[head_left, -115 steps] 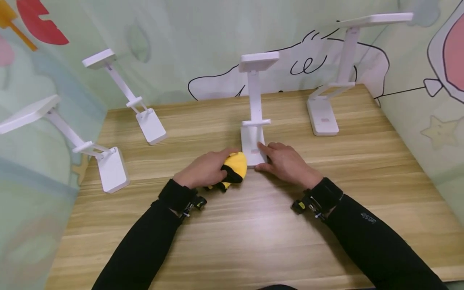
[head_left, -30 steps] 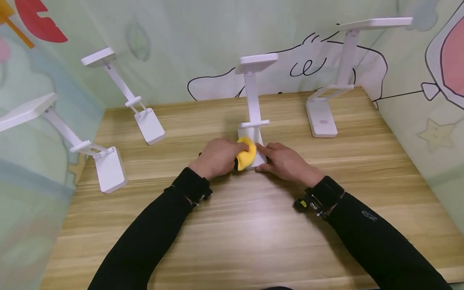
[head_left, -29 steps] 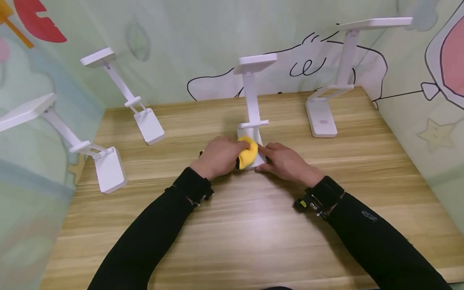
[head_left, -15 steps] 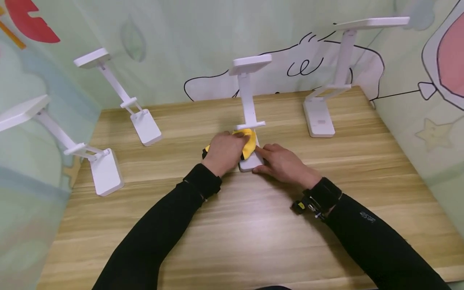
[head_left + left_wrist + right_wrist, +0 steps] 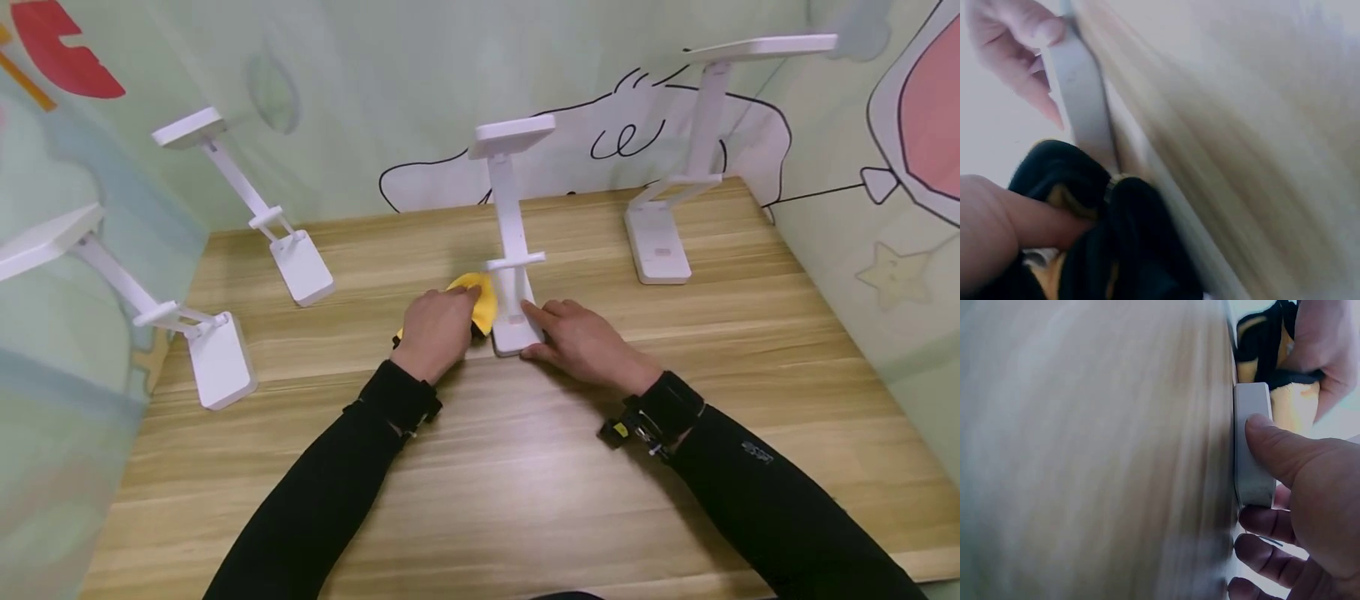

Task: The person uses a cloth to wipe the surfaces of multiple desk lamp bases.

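A white folding desk lamp [image 5: 512,212] stands mid-table. My left hand [image 5: 435,329] grips a yellow and black cloth [image 5: 486,307] just left of the lamp's base. In the left wrist view the cloth's dark edge [image 5: 1147,250] bunches around a finger. My right hand [image 5: 581,342] holds the base from the right, thumb at its front edge and index finger on its upper side. Seen from the right wrist, the thumb presses the front face of the base [image 5: 1252,450], while the other fingers curl beside it.
Two more white lamps stand on the left, one nearer [image 5: 221,358] and one farther back [image 5: 302,267]. Another lamp [image 5: 660,242] is at the back right. Printed fabric walls [image 5: 337,100] enclose the wooden table [image 5: 480,500] behind and at the sides.
My left hand brought the cloth onto the lamp base, moved it back toward the post, then drew it off to the left. The right hand stays at the base. The head view shifts slightly.
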`<state>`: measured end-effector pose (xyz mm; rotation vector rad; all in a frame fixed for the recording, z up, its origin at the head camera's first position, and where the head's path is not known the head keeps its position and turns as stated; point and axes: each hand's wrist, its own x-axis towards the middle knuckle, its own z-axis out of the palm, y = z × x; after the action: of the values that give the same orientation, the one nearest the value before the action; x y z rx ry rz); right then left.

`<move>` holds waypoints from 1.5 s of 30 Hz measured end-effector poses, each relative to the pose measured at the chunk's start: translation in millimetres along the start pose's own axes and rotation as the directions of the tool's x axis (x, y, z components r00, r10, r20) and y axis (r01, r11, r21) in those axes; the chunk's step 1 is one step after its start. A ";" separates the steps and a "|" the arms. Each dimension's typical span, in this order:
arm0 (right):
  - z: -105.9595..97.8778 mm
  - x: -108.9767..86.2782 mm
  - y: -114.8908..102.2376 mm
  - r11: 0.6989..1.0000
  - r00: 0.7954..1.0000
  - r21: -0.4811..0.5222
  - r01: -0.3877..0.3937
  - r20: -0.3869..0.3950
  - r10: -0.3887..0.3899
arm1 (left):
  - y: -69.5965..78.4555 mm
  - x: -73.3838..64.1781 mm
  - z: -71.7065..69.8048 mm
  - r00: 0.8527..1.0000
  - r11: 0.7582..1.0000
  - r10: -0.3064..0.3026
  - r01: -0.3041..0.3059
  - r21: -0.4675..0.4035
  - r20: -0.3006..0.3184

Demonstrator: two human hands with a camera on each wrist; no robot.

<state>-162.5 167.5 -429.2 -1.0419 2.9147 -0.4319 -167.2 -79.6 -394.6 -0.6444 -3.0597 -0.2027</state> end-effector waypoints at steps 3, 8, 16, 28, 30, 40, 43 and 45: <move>0.1 -1.8 -2.7 1.000 1.000 -0.021 -0.007 -0.007 0.007 | -5.6 -13.0 -4.4 0.998 0.998 -0.048 0.050 -0.026 0.051; 0.2 -8.1 -10.3 0.998 0.999 -0.067 0.006 -0.050 -0.010 | -10.4 -30.7 -7.9 0.994 0.993 -0.044 0.055 -0.104 0.104; 1.2 -6.5 -18.5 0.992 0.992 -0.113 0.065 -0.104 -0.077 | -7.4 -43.6 -5.6 0.999 0.992 0.019 -0.014 -0.122 0.047; -4.3 -6.0 5.6 0.995 0.993 -0.102 -0.022 -0.117 0.010 | -6.1 -47.5 -3.7 0.999 0.992 -0.008 0.014 -0.128 0.049; -5.3 -5.1 10.2 0.995 0.993 -0.092 -0.043 -0.115 0.033 | -6.5 -47.2 -3.4 0.999 0.992 -0.009 0.015 -0.122 0.050; -14.4 -1.3 31.0 0.990 0.990 -0.085 -0.110 -0.092 0.103 | -7.6 -46.9 -1.5 0.998 0.992 -0.018 0.025 -0.122 0.052; -16.9 -0.7 35.3 0.989 0.989 -0.081 -0.123 -0.089 0.116 | -8.5 -46.7 -0.7 0.999 0.992 -0.018 0.024 -0.127 0.049; -18.1 0.0 37.8 0.988 0.988 -0.083 -0.132 -0.091 0.125 | -8.9 -46.7 -0.3 0.999 0.991 -0.021 0.027 -0.130 0.050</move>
<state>-187.9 200.0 -421.8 -0.8577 3.0804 -0.3538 -128.0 -106.4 -397.0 -0.6268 -3.1224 -0.3965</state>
